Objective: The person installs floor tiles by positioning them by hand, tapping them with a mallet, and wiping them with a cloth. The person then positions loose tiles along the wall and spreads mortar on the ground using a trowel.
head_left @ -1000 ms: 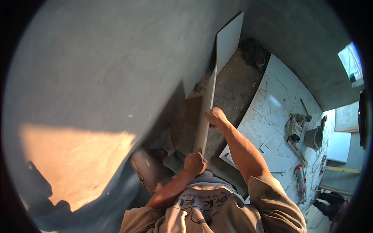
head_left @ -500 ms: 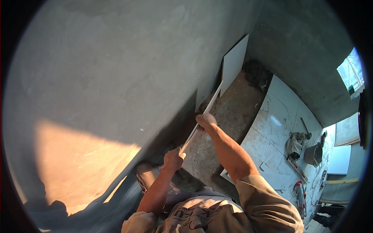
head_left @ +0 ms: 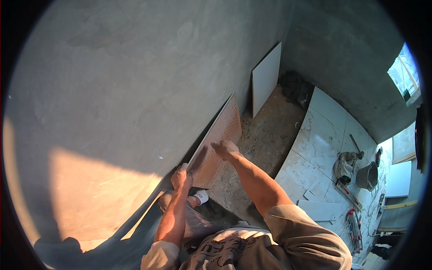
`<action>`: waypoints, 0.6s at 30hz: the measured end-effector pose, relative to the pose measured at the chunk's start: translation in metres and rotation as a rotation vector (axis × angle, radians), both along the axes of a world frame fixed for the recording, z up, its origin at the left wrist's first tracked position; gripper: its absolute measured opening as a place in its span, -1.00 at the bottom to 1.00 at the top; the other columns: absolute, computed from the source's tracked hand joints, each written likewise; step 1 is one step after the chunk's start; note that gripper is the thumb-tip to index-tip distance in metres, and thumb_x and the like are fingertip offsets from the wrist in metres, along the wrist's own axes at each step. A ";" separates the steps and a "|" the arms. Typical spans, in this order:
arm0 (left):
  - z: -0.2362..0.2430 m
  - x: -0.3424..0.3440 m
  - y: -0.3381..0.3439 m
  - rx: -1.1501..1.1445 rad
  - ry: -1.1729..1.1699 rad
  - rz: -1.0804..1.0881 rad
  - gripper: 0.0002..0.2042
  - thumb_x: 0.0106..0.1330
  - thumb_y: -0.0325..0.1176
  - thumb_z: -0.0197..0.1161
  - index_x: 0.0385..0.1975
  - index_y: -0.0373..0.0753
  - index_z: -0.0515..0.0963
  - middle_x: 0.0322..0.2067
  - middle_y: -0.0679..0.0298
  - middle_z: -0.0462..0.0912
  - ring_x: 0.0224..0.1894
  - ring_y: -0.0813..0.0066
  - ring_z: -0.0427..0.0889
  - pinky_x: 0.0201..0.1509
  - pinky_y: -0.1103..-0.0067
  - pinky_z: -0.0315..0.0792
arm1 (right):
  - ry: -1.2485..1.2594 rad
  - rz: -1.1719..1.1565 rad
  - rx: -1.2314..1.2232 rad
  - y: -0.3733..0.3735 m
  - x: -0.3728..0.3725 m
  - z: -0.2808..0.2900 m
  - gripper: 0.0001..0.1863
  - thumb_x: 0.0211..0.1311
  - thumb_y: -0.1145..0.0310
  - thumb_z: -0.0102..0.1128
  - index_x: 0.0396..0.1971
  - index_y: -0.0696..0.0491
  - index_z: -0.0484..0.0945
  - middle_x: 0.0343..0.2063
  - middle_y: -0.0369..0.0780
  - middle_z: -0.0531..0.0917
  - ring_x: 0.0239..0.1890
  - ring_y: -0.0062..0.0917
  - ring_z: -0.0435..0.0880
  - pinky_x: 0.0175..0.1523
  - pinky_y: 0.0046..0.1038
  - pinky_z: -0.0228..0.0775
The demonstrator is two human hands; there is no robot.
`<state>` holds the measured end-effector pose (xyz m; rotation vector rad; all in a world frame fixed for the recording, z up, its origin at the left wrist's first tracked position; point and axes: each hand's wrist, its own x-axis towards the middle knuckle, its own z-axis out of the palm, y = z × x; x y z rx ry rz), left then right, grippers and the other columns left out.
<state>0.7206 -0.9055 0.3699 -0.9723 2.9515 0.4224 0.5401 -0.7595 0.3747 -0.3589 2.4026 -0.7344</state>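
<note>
Running lengthwise away and a bit rightward, this reddish-brown rectangular tile (head_left: 211, 163) sits tilted beside the smooth grey plaster wall (head_left: 121, 76), bumpy patterned face showing — left hand (head_left: 182, 177) gripping its near end, right hand (head_left: 227, 150) loosely curled over that face — can't tell if it's touching.

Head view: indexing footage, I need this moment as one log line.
left hand: gripping textured reddish rectangular tile | right hand: over its face, contact unclear | place: beside grey plaster wall
</note>
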 end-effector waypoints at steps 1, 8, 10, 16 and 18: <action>-0.001 -0.001 -0.001 0.011 0.018 -0.027 -0.76 0.11 -0.24 0.25 -0.27 -0.15 0.45 -0.28 0.10 0.61 -0.19 0.04 0.58 -0.19 0.24 0.45 | -0.081 0.037 -0.001 0.012 0.002 -0.002 -0.34 0.22 -0.15 -0.14 -0.41 0.25 0.59 -0.41 0.01 0.64 -0.34 -0.21 0.66 -0.13 -0.22 0.43; 0.004 0.030 0.003 0.125 0.150 0.147 -0.57 0.08 -0.15 0.30 -0.07 -0.18 0.49 -0.23 -0.01 0.61 -0.16 -0.01 0.58 -0.12 0.25 0.45 | -0.141 0.066 0.202 0.139 0.077 -0.059 -0.50 0.14 0.01 0.01 -0.28 0.21 0.57 -0.23 0.05 0.60 -0.10 -0.11 0.57 -0.06 -0.17 0.40; -0.016 0.053 0.001 0.083 0.245 0.203 -0.60 0.07 -0.15 0.32 -0.17 -0.28 0.52 -0.31 -0.09 0.61 -0.20 -0.07 0.59 -0.14 0.22 0.44 | -0.238 -0.012 0.233 0.195 0.105 -0.091 -0.53 0.12 0.04 0.03 -0.37 0.22 0.59 -0.30 0.05 0.62 -0.17 -0.14 0.60 -0.10 -0.18 0.41; -0.016 0.046 0.001 0.084 0.250 0.199 -0.58 0.02 -0.07 0.34 -0.40 -0.39 0.53 -0.44 -0.17 0.58 -0.28 -0.14 0.58 -0.21 0.21 0.44 | -0.440 -0.326 0.329 0.345 0.195 -0.137 -0.44 0.19 -0.02 -0.05 -0.68 0.20 0.55 -0.71 -0.10 0.58 -0.55 -0.32 0.64 -0.37 -0.29 0.44; -0.030 0.052 -0.015 0.129 0.320 0.245 -0.56 -0.04 -0.05 0.39 -0.46 -0.39 0.55 -0.48 -0.13 0.60 -0.35 -0.09 0.61 -0.27 0.24 0.43 | -0.601 -0.519 0.324 0.357 0.210 -0.127 -0.51 0.21 0.07 0.00 -0.58 0.25 0.57 -0.63 -0.10 0.64 -0.57 -0.37 0.67 -0.37 -0.39 0.54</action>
